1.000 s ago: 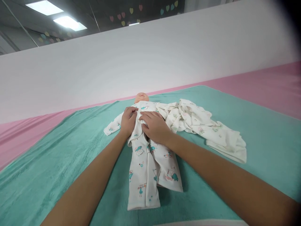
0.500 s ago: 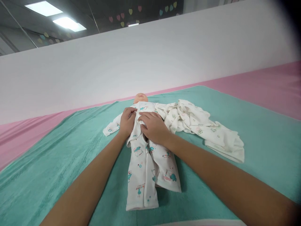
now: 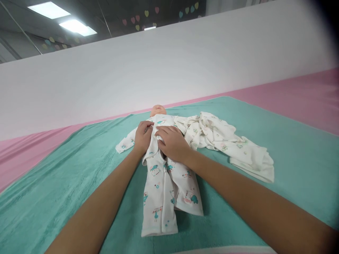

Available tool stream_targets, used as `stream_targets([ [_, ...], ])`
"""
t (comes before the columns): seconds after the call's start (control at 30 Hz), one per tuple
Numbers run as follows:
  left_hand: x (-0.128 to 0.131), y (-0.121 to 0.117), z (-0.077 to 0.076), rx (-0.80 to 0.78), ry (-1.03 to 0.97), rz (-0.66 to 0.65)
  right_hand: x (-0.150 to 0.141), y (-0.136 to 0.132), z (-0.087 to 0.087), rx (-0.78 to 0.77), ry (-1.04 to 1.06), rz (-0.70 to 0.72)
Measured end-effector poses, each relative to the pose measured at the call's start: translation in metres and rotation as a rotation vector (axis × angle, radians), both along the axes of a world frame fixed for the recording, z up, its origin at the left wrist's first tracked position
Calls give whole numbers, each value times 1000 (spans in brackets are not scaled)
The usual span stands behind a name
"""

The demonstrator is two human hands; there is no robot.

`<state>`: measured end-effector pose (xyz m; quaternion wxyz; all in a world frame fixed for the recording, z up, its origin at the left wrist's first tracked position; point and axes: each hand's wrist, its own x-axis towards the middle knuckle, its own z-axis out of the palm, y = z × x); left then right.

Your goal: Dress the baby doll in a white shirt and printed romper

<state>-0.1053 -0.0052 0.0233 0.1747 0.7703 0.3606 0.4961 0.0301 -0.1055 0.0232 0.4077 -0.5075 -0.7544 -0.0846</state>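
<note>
Two bare hands rest on the chest of a printed white baby outfit (image 3: 159, 204), which lies on the teal blanket (image 3: 79, 169) directly beneath them. Its left-side sleeve reaches out past the left hand (image 3: 143, 138); both legs extend below the hands toward the blanket's near edge. The left hand has its fingers curled in at the front opening; the right hand (image 3: 174, 143) lies across the chest, fingers bent. Whether either pinches fabric, I cannot tell. The doll's head (image 3: 158, 110) shows above the collar, near the far edge. A crumpled white cloth (image 3: 222, 135) lies right of the outfit.
</note>
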Motion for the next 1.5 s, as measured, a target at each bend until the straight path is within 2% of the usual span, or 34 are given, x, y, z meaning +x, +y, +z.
stream_targets([
  [1.5, 0, 0, -1, -1, 6, 3, 0, 0, -1, -9, 1, -5],
])
